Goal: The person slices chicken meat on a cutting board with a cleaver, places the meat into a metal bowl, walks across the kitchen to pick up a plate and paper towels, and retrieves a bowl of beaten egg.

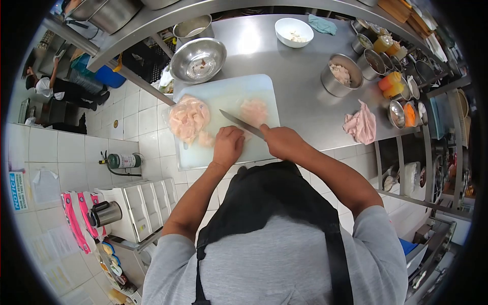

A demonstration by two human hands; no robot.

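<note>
My right hand (284, 142) is wrapped round the handle of a kitchen knife (243, 123), its blade pointing left across the white cutting board (231, 87). My left hand (229, 144) rests on the board with curled fingers, on a piece of raw chicken (247, 135) mostly hidden beneath the fingers and blade. Just beyond the knife lies a small heap of cut raw chicken (254, 110). A larger pile of raw chicken (189, 118) sits at the board's left side, partly on what looks like clear plastic.
Behind the board stand a steel bowl (198, 58) and a white bowl (294, 31) holding pale pieces. To the right are a steel pot (333, 84) with pale chunks and a pink cloth (360, 123). Another person (63, 87) is at far left. A shelf post (133, 79) rises at the left.
</note>
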